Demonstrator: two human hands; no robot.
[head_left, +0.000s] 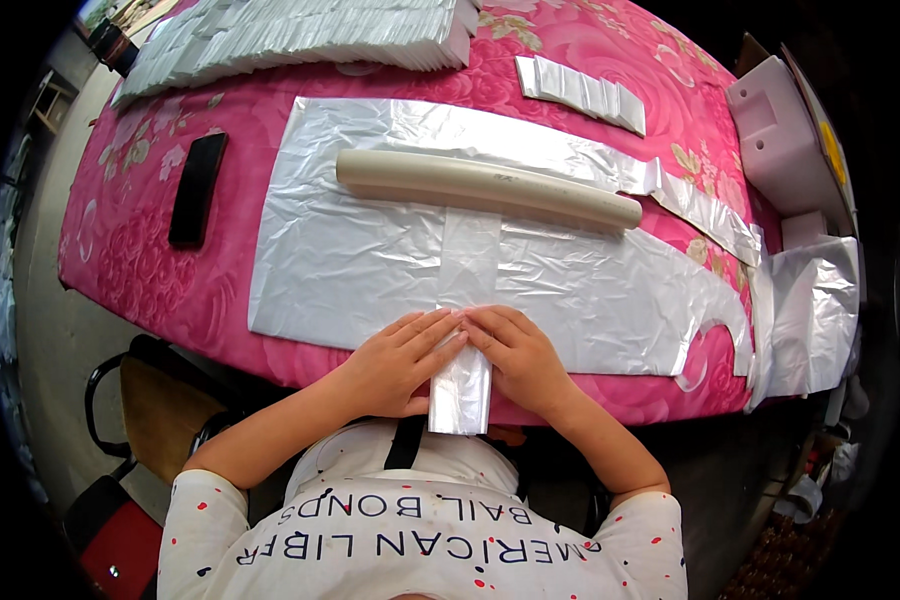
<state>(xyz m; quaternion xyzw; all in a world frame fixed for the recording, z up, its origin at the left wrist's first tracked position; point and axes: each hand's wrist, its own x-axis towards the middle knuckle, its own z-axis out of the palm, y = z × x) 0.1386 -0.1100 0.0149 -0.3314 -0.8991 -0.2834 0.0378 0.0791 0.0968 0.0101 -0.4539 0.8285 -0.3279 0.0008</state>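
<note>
A narrow folded strip of translucent plastic bag [462, 390] runs toward me and hangs past the near table edge. My left hand [402, 362] lies over its left side, fingers stretched toward the middle. From the right, my right hand [515, 358] rests on the same strip, its fingertips nearly meeting the left ones. Both hands look flat, though the thumbs are partly hidden. Beneath them spreads a wide layer of silvery-white plastic bags [350, 265] with cut-out handles at the right. A beige tube [490, 190] lies across the bags and the far part of the strip.
Rows of folded bags [310, 35] are packed at the back left; a smaller folded row [582, 95] lies back right. A black phone [198, 190] is at left on the pink floral tablecloth [135, 255]. A white foam box [785, 120] and more plastic bags [810, 315] sit at right.
</note>
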